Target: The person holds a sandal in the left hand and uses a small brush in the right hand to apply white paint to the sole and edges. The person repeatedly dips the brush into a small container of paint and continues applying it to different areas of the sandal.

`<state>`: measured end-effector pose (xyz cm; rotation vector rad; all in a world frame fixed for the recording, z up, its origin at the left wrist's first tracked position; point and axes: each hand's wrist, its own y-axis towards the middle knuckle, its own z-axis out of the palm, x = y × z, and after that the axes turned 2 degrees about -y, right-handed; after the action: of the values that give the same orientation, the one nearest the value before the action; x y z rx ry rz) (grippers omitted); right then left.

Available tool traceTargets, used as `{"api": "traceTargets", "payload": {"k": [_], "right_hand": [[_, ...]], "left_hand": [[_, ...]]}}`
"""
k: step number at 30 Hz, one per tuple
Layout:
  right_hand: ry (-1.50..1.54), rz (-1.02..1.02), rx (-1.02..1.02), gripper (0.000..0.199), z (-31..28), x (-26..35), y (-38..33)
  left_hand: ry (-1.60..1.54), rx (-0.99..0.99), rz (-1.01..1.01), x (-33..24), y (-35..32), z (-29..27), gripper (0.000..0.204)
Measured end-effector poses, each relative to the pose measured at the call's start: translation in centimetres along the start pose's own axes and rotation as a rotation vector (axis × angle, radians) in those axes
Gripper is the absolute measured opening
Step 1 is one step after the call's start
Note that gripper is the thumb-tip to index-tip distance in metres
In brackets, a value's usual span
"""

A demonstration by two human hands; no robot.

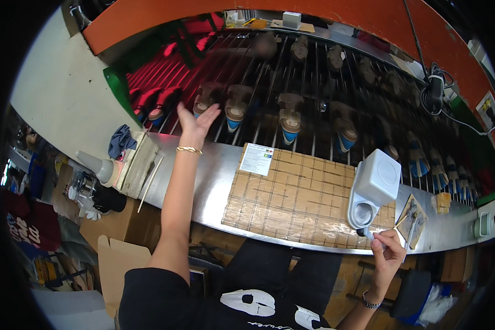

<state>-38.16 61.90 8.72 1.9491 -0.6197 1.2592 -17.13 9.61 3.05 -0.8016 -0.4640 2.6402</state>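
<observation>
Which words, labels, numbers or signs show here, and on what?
White label on the brown board: lines of print and coloured squares; print too small to read.
Black shirt: white script under a white print; wording not copied.
Maroon cloth: large pale letters; wording not copied.
Pale card on the orange frame: too small to read.

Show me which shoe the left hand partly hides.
The brownish shoe just right of the red-lit pair: the left hand covers part of its near end, while its neighbours' toes show plainly.
</observation>
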Motion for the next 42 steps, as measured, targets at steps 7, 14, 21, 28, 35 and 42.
{"api": "traceTargets", "payload": {"k": [7,14,21,28,35,42], "right_hand": [[0.226,0.159,0.043,0.023,2.4,-0.1,-0.5],[-0.411,0.022,-0.071,0.026,-3.3,-1.0,-0.3],[-0.834,-0.245,-0.069,0.018,-2.1,-3.3,2.0],[-0.885,-0.226,-0.004,0.014,-1.6,-4.1,2.5],[-0.150,0.419,0.084,0.029,-2.8,-5.7,1.9],[-0.518,-0.323,0.000,0.019,-3.9,0.5,4.3]], "left_hand": [[2.204,0.070,0.828,5.4,5.4,0.4,0.085],[0.914,0.443,-0.053,-5.1,2.4,3.7,0.033],[0.200,1.147,-0.623,-0.8,-19.0,1.5,0.092],[0.238,0.939,-0.163,5.6,-27.4,-1.2,0.075],[0.838,0.599,0.402,10.9,-31.7,-0.8,0.074],[0.705,0.755,0.102,17.0,-31.1,-7.3,0.087]]}}
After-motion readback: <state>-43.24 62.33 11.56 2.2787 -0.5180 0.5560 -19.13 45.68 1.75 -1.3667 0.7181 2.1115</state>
